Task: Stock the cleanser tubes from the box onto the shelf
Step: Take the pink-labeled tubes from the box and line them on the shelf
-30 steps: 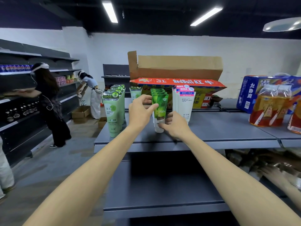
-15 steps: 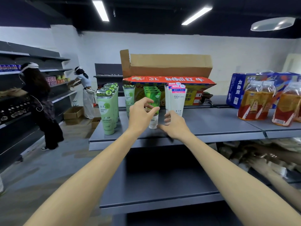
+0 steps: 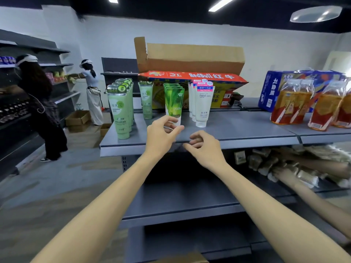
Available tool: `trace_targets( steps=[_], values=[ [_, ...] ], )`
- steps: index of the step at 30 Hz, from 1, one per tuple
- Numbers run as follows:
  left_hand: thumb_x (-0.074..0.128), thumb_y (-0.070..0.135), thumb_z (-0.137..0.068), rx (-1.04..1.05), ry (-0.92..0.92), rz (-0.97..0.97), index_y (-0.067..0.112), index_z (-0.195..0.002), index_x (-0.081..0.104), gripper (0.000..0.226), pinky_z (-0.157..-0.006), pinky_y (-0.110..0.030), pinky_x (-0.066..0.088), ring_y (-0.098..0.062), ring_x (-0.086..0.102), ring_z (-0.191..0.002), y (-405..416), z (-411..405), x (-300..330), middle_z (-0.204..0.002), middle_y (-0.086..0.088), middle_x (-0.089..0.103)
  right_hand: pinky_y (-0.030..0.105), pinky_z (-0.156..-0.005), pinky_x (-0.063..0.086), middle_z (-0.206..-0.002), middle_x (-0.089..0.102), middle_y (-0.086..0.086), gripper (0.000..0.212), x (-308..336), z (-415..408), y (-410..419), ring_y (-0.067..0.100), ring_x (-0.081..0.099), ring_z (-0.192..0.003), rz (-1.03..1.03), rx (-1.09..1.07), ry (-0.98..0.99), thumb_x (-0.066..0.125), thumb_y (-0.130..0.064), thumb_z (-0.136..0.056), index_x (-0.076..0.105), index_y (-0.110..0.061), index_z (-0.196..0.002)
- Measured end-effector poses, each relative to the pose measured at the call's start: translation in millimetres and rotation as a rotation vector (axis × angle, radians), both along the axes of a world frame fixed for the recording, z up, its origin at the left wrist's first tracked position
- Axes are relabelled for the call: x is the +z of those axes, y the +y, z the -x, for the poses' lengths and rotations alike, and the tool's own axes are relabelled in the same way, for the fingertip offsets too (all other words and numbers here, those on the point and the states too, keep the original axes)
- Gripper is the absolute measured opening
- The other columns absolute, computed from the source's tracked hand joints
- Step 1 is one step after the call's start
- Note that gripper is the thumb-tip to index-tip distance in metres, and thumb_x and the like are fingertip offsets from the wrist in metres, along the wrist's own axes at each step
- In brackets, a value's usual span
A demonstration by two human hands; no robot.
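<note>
Cleanser tubes stand in rows on the grey top shelf (image 3: 237, 133): pale green tubes (image 3: 119, 112) on the left, a further pale green tube (image 3: 146, 99), bright green aloe tubes (image 3: 173, 101) in the middle, and white Facial tubes (image 3: 203, 105) to their right. My left hand (image 3: 161, 137) pinches the white cap of the front aloe tube, which stands upright on the shelf. Just right of it, at the shelf's front edge, my right hand (image 3: 205, 149) is loosely curled and holds nothing. An opened cardboard Red Bull box (image 3: 190, 59) sits behind the tubes.
Orange drink bottles (image 3: 290, 105) and a blue carton (image 3: 271, 90) stand on the shelf's right part. Wrapped rolls (image 3: 284, 164) lie on the shelf below. Another person's arm (image 3: 313, 202) reaches in at lower right. Two people (image 3: 41, 103) work at the left aisle shelves, boxes (image 3: 77, 118) on the floor.
Both hands have slid down from the aloe tube's body toward the shelf edge. My right hand has let go of the tube; my left hand now sits at its cap.
</note>
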State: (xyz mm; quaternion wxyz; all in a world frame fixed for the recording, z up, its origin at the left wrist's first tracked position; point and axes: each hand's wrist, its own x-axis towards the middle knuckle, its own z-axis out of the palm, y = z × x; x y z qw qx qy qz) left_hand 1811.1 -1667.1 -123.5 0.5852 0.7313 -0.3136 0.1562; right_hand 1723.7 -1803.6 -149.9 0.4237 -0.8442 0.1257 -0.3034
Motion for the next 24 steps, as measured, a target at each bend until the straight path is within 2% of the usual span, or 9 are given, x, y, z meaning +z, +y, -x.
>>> trace_targets(
  steps=[3, 6, 12, 16, 20, 22, 24],
  values=[
    [0.078, 0.024, -0.084, -0.055, 0.019, -0.015, 0.015, -0.098, 0.071, 0.018, -0.054, -0.041, 0.062, -0.017, 0.069, -0.071, 8, 13, -23, -0.080, -0.004, 0.067, 0.010, -0.069, 0.050, -0.084, 0.068, -0.007, 0.022, -27, 12, 7, 0.006, 0.066, -0.074, -0.024, -0.009, -0.036, 0.082, -0.027, -0.078, 0.066, -0.021, -0.092],
    [0.077, 0.021, -0.085, -0.115, 0.045, -0.022, 0.017, -0.096, 0.071, 0.014, -0.054, -0.040, 0.062, -0.015, 0.069, -0.076, 12, 29, -47, -0.080, -0.002, 0.068, 0.011, -0.071, 0.051, -0.084, 0.068, -0.007, 0.025, -53, 23, 12, 0.004, 0.066, -0.075, -0.053, -0.011, -0.028, 0.083, -0.028, -0.077, 0.067, -0.020, -0.095],
    [0.076, 0.020, -0.086, -0.160, 0.132, -0.090, 0.014, -0.101, 0.071, 0.017, -0.057, -0.034, 0.062, -0.011, 0.069, -0.078, 13, 49, -106, -0.084, -0.003, 0.070, 0.016, -0.073, 0.053, -0.091, 0.068, -0.008, 0.032, -125, 44, 9, 0.004, 0.067, -0.082, -0.110, -0.013, 0.167, 0.081, -0.034, -0.080, 0.064, -0.022, -0.104],
    [0.076, 0.024, -0.087, -0.169, 0.250, -0.161, 0.016, -0.102, 0.071, 0.018, -0.058, -0.035, 0.062, -0.010, 0.069, -0.076, 13, 61, -164, -0.084, 0.001, 0.069, 0.014, -0.072, 0.052, -0.092, 0.068, -0.005, 0.034, -185, 66, 9, 0.006, 0.067, -0.082, -0.133, -0.023, 0.319, 0.080, -0.033, -0.082, 0.062, -0.018, -0.107],
    [0.075, 0.028, -0.087, -0.177, 0.332, -0.268, 0.017, -0.103, 0.069, 0.020, -0.055, -0.035, 0.062, -0.009, 0.069, -0.078, 13, 77, -226, -0.085, 0.003, 0.069, 0.019, -0.075, 0.055, -0.092, 0.069, -0.002, 0.037, -247, 93, 8, 0.011, 0.069, -0.082, -0.206, -0.066, 0.464, 0.082, -0.032, -0.079, 0.063, -0.016, -0.106],
    [0.075, 0.026, -0.088, -0.183, 0.394, -0.307, 0.017, -0.104, 0.069, 0.020, -0.056, -0.037, 0.062, -0.010, 0.069, -0.075, 13, 84, -254, -0.083, 0.004, 0.069, 0.017, -0.071, 0.053, -0.090, 0.069, -0.002, 0.036, -274, 107, 9, 0.010, 0.069, -0.080, -0.228, -0.086, 0.543, 0.083, -0.031, -0.078, 0.063, -0.016, -0.104],
    [0.075, 0.025, -0.087, -0.175, 0.451, -0.344, 0.016, -0.103, 0.070, 0.020, -0.060, -0.037, 0.062, -0.010, 0.068, -0.072, 11, 91, -277, -0.080, 0.007, 0.068, 0.022, -0.072, 0.054, -0.085, 0.070, -0.001, 0.035, -300, 122, 9, 0.010, 0.069, -0.076, -0.249, -0.098, 0.604, 0.084, -0.029, -0.077, 0.063, -0.015, -0.101]
  ],
)
